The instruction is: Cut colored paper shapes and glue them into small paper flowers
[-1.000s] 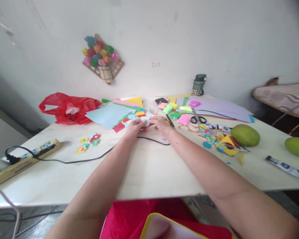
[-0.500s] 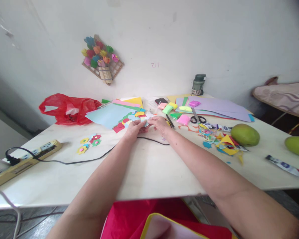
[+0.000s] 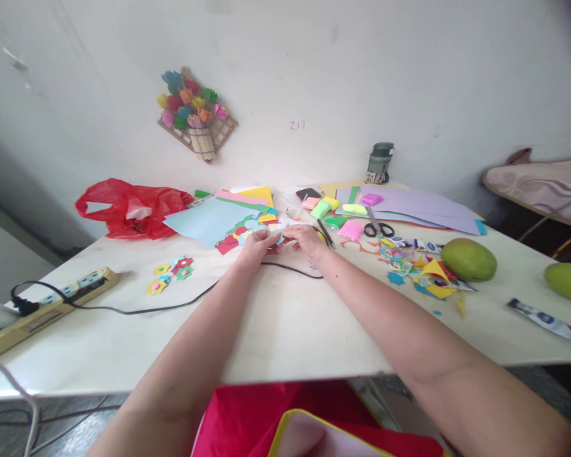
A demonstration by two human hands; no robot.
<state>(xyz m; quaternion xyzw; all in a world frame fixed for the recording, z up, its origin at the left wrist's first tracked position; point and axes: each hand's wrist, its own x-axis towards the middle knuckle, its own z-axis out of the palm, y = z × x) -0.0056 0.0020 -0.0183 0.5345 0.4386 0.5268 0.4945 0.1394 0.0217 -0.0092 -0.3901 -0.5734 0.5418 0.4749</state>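
Note:
Both hands meet over the middle of the table, at the near side of the coloured paper shapes. My left hand (image 3: 258,246) is closed, its thumb and fingers pinching a small light-blue paper piece (image 3: 279,237). From the right, my right hand (image 3: 305,237) has its fingers pressed together at the same piece. Its exact shape is too small to tell. Red, yellow and green cut shapes (image 3: 228,242) lie just left of and behind my left hand. A black cable (image 3: 290,268) runs below both hands.
Paper flowers (image 3: 156,285) and a power strip (image 3: 76,292) lie left; a red plastic bag (image 3: 124,216) stands behind. On the right are scissors (image 3: 379,230), clay packs (image 3: 351,229), paper scraps (image 3: 431,273), a green mango (image 3: 469,259) and a glue tube (image 3: 547,320). A bottle (image 3: 379,163) stands at the wall.
My right hand's fingers have shifted slightly over the light-blue piece, which shows less between the hands. My left hand has stayed nearly in place.

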